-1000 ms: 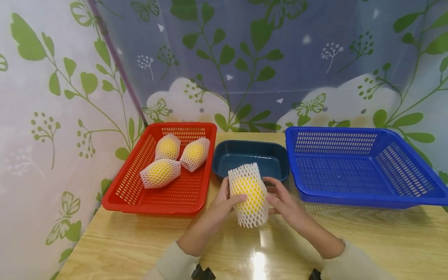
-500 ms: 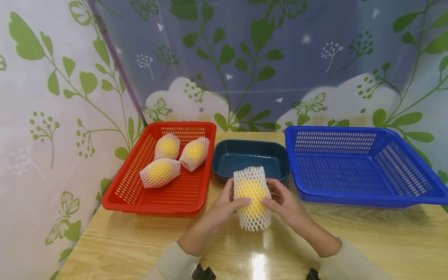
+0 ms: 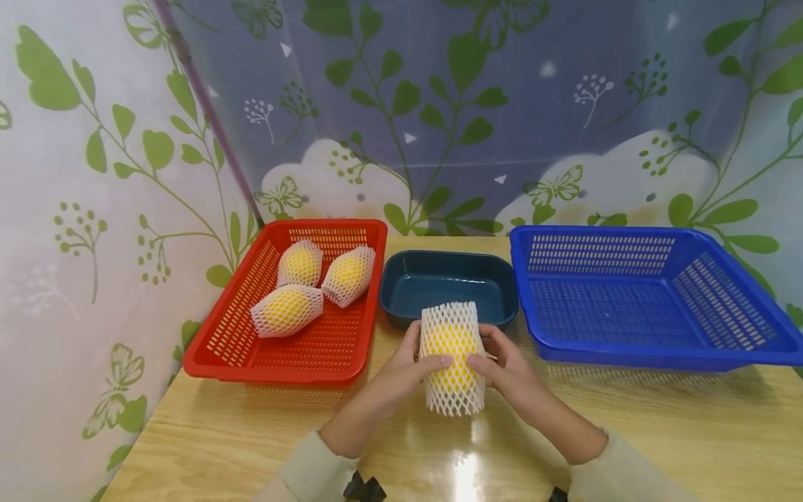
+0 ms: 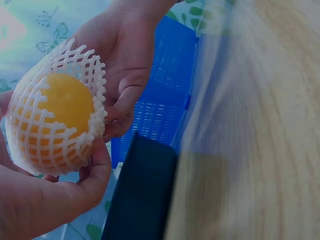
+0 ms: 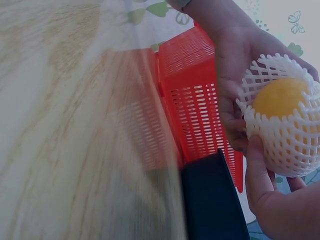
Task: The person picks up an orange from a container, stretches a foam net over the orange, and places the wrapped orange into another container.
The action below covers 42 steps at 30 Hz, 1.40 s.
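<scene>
A yellow fruit in a white foam net sleeve [image 3: 453,338] is held up over the near edge of the dark teal dish [image 3: 408,310], roughly upright. My left hand [image 3: 401,369] grips its left side, thumb across the front. From the right, my right hand [image 3: 509,369] grips it the same way, with the far fingers mostly hidden behind the net. In the left wrist view, bare fruit [image 4: 70,100] shows through the net's open end, where fingertips pinch the rim. The right wrist view also shows exposed fruit [image 5: 280,97] inside the net.
A red basket [image 3: 307,359] on the left holds 3 yellow fruits in foam nets [image 3: 288,312]. On the right stands a blue basket [image 3: 615,341]. All sit on a wooden table [image 3: 627,418] against a leaf-patterned cloth [image 3: 439,139].
Both hands keep their grip on the netted fruit. It has turned more upright and shifted slightly right and nearer; the right thumb has moved inward over its front.
</scene>
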{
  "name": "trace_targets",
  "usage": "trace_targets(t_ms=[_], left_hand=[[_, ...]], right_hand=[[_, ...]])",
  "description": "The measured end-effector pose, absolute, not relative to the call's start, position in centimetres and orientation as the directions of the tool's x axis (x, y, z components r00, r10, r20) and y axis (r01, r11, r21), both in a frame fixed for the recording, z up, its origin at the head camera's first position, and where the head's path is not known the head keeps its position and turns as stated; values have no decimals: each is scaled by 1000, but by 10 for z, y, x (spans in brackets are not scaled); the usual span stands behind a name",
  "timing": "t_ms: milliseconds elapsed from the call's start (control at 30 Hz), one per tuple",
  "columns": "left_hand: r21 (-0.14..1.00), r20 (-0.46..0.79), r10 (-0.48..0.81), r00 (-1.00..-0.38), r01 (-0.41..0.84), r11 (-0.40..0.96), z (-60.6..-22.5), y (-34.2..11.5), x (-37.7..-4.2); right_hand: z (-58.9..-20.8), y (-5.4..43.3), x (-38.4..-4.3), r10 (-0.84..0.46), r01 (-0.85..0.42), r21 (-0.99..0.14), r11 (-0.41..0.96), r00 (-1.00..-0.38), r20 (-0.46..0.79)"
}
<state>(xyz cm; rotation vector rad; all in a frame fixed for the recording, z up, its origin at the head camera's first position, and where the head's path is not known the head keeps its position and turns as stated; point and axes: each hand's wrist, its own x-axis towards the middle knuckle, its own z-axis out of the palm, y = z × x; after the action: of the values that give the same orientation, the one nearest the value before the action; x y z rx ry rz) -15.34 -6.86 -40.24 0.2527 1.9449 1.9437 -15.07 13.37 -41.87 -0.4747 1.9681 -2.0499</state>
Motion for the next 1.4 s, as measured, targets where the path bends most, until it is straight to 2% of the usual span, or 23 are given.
trace_targets(t_ms=[200,400,567,667,833,1100,1200,1400], left_hand=[[988,-150,357,-922,-123,98,-392,-75,-155],[984,-144,365,-920,-96,147,-384,-82,-159],[974,-153,312,-938,-89,210,-372,-92,-160],[965,-160,274,-948,-92,246,-362,-100,-160],[950,-149,286,-947,-56,308,-339,-117,-164],[870,-144,232,-962,-12,493,-300,-155,-175],[817,-140,209,-968,6,576,-289,-168,-180],[654,-128,215,-968,81,752,-281,-193,-196]], right_hand=[[-413,127,-154,-404,-25,-995,-92,-913,60],[-407,118,-160,-382,4,-999,-43,-924,12],[-401,107,-166,-408,19,-999,-28,-913,-5],[-397,99,-169,-435,5,-998,-56,-900,20],[-386,85,-173,-462,-38,-994,-101,-883,81],[-381,58,-178,-481,-42,-980,-196,-867,134],[-382,47,-182,-445,-66,-984,-167,-885,135],[-388,23,-186,-411,-202,-978,57,-897,161]])
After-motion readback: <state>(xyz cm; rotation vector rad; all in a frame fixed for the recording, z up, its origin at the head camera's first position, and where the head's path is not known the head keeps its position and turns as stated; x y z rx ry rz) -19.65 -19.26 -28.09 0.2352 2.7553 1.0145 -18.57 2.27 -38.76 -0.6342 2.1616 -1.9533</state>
